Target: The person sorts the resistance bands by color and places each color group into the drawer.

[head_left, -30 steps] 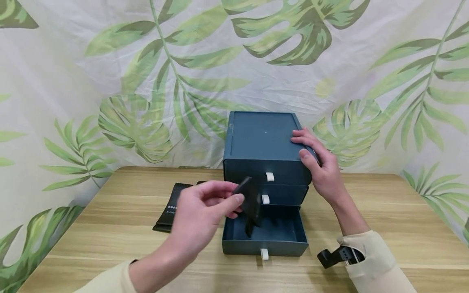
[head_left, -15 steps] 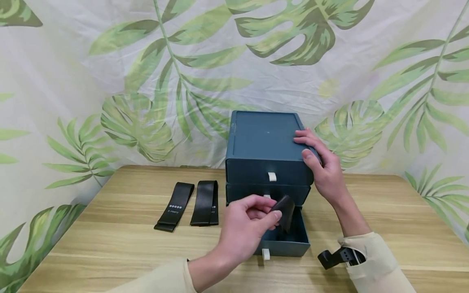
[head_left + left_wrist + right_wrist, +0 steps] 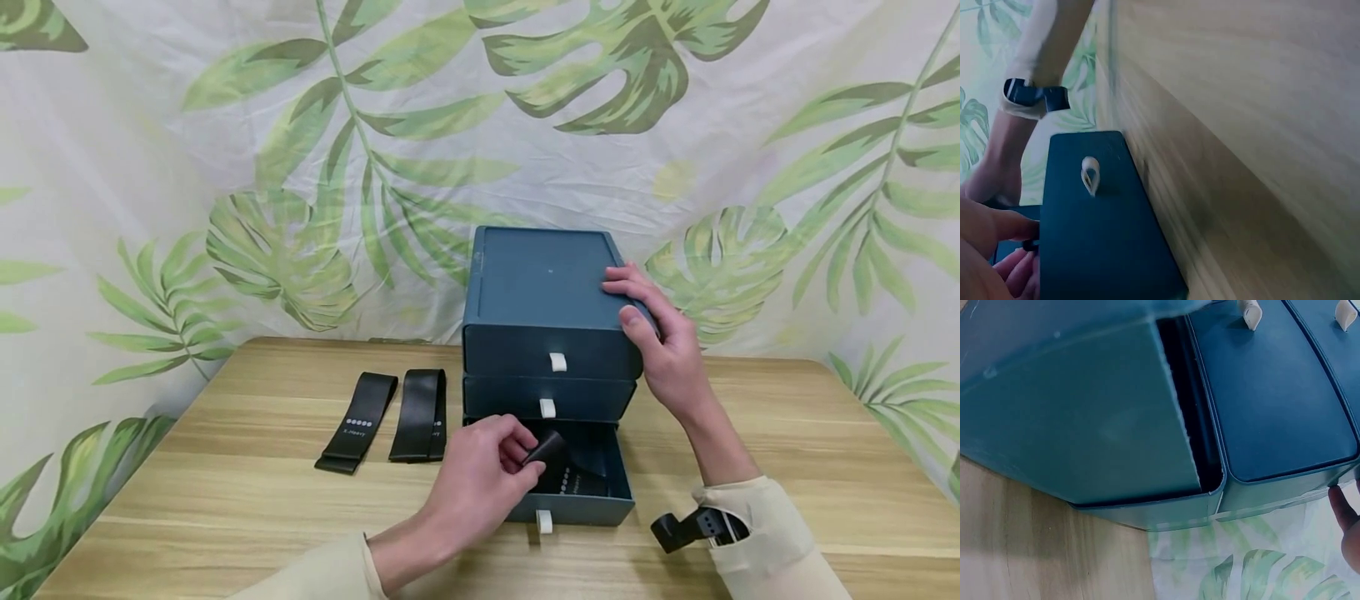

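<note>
My left hand (image 3: 483,471) pinches a black resistance band (image 3: 553,454) between thumb and fingers. The band's lower part, with white dots and lettering, lies in the pulled-out bottom drawer (image 3: 588,510) of a dark blue drawer unit (image 3: 543,287). In the left wrist view the drawer front (image 3: 1100,244) hides most of the fingers' work. My right hand (image 3: 663,346) rests on the unit's upper right edge, fingers on the top and thumb near the front corner. Two more folded black bands, a left one (image 3: 358,423) and a right one (image 3: 418,415), lie on the table.
The upper drawer (image 3: 517,352) and middle drawer (image 3: 510,398) are pushed in, each with a white pull tab. The unit stands on a wooden table (image 3: 247,492) before a leaf-patterned cloth (image 3: 420,183). A black wrist device (image 3: 697,525) juts from the right sleeve.
My left hand has carried the band rightward and down into the bottom drawer, where part of it now lies spread out. My right hand has stayed on the unit.
</note>
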### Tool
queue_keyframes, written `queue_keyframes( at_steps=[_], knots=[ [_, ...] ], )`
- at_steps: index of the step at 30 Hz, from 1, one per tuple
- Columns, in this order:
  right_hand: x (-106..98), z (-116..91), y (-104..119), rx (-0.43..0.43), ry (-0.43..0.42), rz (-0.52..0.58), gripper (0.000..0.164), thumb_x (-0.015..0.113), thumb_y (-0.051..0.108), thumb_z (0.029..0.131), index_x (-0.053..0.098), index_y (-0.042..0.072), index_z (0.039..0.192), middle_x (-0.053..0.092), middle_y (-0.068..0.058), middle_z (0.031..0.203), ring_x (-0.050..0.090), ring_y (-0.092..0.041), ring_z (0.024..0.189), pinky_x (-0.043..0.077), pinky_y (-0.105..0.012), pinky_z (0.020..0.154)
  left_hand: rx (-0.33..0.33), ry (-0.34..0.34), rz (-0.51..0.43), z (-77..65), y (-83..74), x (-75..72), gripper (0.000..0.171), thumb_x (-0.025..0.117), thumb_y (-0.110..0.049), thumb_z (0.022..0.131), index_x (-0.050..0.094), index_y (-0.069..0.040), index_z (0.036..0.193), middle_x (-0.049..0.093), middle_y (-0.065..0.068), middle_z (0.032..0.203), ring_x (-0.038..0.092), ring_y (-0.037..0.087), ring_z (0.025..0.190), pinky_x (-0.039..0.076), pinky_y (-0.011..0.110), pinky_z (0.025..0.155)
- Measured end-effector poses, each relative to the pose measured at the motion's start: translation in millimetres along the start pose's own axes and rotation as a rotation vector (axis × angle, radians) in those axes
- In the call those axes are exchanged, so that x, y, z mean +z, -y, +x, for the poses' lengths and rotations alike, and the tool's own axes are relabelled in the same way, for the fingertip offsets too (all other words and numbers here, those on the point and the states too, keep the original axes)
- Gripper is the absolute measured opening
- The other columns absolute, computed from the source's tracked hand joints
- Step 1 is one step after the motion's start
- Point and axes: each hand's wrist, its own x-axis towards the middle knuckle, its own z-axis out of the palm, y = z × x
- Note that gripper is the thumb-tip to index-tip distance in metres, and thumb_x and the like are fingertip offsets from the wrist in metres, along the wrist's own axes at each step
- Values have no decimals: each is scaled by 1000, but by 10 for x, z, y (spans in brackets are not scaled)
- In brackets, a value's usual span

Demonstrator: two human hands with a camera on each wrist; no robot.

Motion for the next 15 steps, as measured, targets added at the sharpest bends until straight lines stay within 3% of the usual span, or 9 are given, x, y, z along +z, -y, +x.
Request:
queue_keyframes(
  at_steps=[4, 8, 11, 15],
  knots=[
    [2, -2, 0, -4, 1, 2, 35, 48, 10, 110, 66, 5, 139, 54, -2, 160, 27, -13, 164, 23, -25, 131, 27, -12, 160, 14, 51, -38, 14, 87, -12, 86, 74, -12, 93, 69, -3, 87, 60, 3, 73, 53, 19, 69],
    [2, -5, -5, -13, 0, 4, 35, 48, 9, 109, 66, 4, 139, 54, -3, 160, 27, -15, 164, 23, -26, 131, 12, 37, 287, 25, 75, -84, 17, 89, -18, 85, 76, -11, 93, 69, -1, 88, 63, 9, 77, 53, 24, 70],
    [2, -4, -8, -22, -1, 6, 35, 48, 8, 109, 66, 4, 139, 54, -3, 159, 28, -15, 164, 24, -26, 131, 8, 66, 350, 31, 99, -111, 20, 90, -20, 85, 77, -10, 94, 70, 1, 88, 65, 12, 76, 56, 26, 71],
    [-1, 0, -10, -28, 2, 3, 35, 48, 9, 109, 66, 4, 139, 54, -4, 159, 27, -16, 164, 23, -26, 131, 17, 56, 392, 54, 140, -134, 21, 91, -21, 84, 78, -7, 95, 71, 2, 87, 66, 12, 74, 58, 27, 70]
  ],
)
